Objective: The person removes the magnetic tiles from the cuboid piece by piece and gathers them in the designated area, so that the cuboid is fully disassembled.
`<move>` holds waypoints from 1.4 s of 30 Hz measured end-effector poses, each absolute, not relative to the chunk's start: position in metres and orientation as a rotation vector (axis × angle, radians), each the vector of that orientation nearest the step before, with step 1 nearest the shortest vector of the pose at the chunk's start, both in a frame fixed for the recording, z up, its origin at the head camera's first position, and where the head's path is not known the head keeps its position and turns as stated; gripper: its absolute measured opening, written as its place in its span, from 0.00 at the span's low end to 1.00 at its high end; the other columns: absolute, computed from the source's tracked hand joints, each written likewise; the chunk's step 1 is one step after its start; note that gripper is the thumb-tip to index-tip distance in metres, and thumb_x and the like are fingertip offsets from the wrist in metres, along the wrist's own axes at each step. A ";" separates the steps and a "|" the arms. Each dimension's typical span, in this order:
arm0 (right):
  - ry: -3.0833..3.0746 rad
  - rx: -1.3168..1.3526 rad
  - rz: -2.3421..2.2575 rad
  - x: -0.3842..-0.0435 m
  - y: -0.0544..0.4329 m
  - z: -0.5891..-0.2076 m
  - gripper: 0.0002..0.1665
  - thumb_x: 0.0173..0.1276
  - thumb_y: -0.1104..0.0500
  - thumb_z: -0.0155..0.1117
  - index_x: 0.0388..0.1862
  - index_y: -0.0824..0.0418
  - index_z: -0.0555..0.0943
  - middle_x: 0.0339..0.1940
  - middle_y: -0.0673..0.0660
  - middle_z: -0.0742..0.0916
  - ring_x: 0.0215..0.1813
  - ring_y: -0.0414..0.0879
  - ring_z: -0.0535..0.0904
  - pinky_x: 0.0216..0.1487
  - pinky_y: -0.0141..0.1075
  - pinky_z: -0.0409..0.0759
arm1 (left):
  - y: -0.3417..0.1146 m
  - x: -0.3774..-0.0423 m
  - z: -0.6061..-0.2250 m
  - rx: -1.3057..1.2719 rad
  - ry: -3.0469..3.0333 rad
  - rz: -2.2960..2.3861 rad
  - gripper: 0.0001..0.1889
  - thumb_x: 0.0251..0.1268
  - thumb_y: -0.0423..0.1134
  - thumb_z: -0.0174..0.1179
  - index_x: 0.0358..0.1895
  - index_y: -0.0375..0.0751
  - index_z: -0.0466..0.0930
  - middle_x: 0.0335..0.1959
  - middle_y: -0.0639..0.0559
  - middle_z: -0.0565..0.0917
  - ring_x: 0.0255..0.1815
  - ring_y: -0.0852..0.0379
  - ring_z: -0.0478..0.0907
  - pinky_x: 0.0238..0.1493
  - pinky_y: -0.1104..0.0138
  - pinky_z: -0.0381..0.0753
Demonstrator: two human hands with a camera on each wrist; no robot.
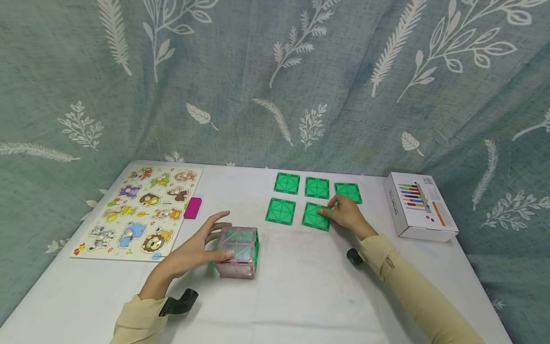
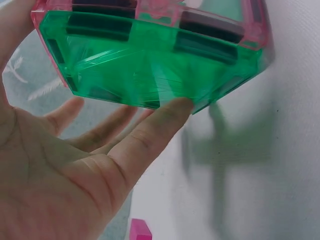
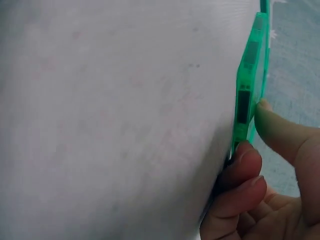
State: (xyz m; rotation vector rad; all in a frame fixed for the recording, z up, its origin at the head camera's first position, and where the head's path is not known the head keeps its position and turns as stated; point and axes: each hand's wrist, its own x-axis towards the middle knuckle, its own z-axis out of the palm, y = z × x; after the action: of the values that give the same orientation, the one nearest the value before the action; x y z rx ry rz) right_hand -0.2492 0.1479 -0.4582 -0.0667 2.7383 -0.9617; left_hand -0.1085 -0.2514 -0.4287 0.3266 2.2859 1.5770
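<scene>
On the table stands a box built of see-through magnetic tiles (image 1: 238, 253), pink on the top and front and green on the sides. My left hand (image 1: 191, 251) holds it from the left, thumb on the near side and fingers behind. In the left wrist view, a fingertip touches the green side tile (image 2: 135, 60). Farther right, my right hand (image 1: 349, 216) pinches the edge of a green square magnetic tile (image 1: 312, 218) between thumb and fingers. The right wrist view shows that tile (image 3: 244, 95) edge-on.
More green tiles lie beyond and beside the pinched one, such as this left one (image 1: 280, 211). An animal peg puzzle board (image 1: 99, 200) lies at the left, with a magenta block (image 1: 193, 208) at its edge. A white box (image 1: 423, 205) stands at the right, before a leaf-patterned curtain (image 1: 240, 71).
</scene>
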 end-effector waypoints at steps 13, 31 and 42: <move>2.817 -0.457 -0.810 -0.218 0.126 -0.425 0.34 0.70 0.49 0.67 0.70 0.62 0.71 0.35 0.59 0.84 0.22 0.45 0.74 0.26 0.36 0.71 | -0.245 -0.113 -0.434 0.367 2.225 1.639 0.51 0.66 0.43 0.67 0.81 0.67 0.37 0.78 0.35 0.58 0.79 0.26 0.53 0.70 0.31 0.60; 2.693 -1.091 -0.766 -0.169 0.067 -0.398 0.37 0.67 0.51 0.72 0.72 0.56 0.71 0.68 0.56 0.80 0.69 0.53 0.76 0.66 0.51 0.77 | -0.239 -0.114 -0.434 0.449 2.106 1.599 0.56 0.54 0.39 0.76 0.81 0.57 0.45 0.82 0.41 0.52 0.83 0.35 0.47 0.73 0.39 0.63; 2.550 -1.551 -0.636 -0.154 0.046 -0.405 0.55 0.58 0.55 0.79 0.80 0.50 0.60 0.81 0.52 0.65 0.81 0.49 0.62 0.74 0.45 0.71 | -0.238 -0.112 -0.434 0.462 2.122 1.569 0.56 0.50 0.39 0.77 0.79 0.59 0.49 0.81 0.46 0.55 0.83 0.40 0.47 0.74 0.41 0.63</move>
State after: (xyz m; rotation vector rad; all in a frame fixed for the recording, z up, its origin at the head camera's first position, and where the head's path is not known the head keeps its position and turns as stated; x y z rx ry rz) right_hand -0.1539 0.0462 -0.4053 -1.5513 2.5501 -0.6363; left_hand -0.1115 -0.2381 -0.4337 0.4620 2.1219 1.5691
